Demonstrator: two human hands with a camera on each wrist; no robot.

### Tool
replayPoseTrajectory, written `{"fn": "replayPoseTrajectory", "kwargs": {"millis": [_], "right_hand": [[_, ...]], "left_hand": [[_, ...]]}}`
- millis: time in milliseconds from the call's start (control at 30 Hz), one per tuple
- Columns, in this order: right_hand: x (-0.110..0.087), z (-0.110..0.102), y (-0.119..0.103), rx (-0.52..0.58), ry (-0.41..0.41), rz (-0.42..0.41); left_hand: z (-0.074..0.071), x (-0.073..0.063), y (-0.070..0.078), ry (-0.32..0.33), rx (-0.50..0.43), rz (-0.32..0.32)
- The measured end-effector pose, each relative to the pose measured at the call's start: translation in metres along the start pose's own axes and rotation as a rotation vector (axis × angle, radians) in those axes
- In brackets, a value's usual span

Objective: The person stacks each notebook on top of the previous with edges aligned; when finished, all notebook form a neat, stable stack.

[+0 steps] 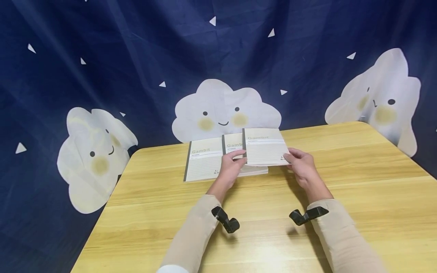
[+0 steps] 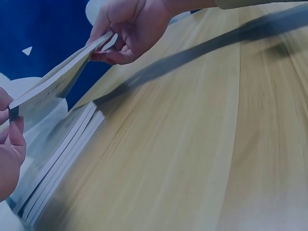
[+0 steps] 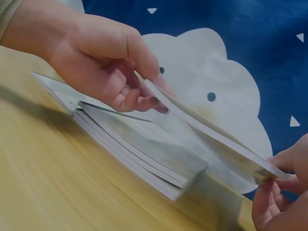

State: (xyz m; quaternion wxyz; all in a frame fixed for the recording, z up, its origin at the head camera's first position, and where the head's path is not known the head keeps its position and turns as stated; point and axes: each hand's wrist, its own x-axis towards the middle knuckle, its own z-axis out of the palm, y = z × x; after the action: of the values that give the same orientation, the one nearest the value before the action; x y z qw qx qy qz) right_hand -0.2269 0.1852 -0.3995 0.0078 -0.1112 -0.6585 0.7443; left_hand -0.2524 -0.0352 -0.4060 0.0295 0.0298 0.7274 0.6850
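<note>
Both hands hold a cream notebook (image 1: 266, 146) with a dark spine strip and "Gambit" on its cover, raised and tilted above other notebooks. My left hand (image 1: 231, 167) pinches its spine edge, thumb and fingers on opposite faces. My right hand (image 1: 302, 167) grips its lower right corner; the right wrist view also shows this right hand (image 3: 284, 197) at the edge. Beneath lies a notebook (image 1: 233, 141), partly hidden by the held one. It overlaps another notebook (image 1: 204, 159) at the left. Several page edges are stacked there in the left wrist view.
The light wooden table (image 1: 153, 212) extends around the notebooks. Behind its far edge hangs a dark blue curtain (image 1: 218, 49) with white triangles and smiling clouds. A black wrist camera mount (image 1: 225, 220) sits on the left sleeve, another mount (image 1: 308, 215) on the right.
</note>
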Motion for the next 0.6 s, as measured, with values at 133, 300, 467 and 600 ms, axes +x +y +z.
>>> {"fn": "replayPoseTrajectory", "kwargs": {"millis": [133,300,467,600], "right_hand": [[0.001,0.011,0.004,-0.034,0.005,-0.016],[0.001,0.023,0.009,-0.103,0.019,-0.052],[0.001,0.034,0.014,-0.182,0.05,-0.07],[0.004,0.04,0.018,-0.224,0.068,-0.079]], "left_hand": [[-0.011,-0.003,-0.004,0.005,0.037,0.005],[-0.023,-0.005,-0.01,0.021,0.079,0.026],[-0.032,-0.008,-0.014,0.044,0.123,0.056],[-0.037,-0.011,-0.016,0.049,0.149,0.073]]}}
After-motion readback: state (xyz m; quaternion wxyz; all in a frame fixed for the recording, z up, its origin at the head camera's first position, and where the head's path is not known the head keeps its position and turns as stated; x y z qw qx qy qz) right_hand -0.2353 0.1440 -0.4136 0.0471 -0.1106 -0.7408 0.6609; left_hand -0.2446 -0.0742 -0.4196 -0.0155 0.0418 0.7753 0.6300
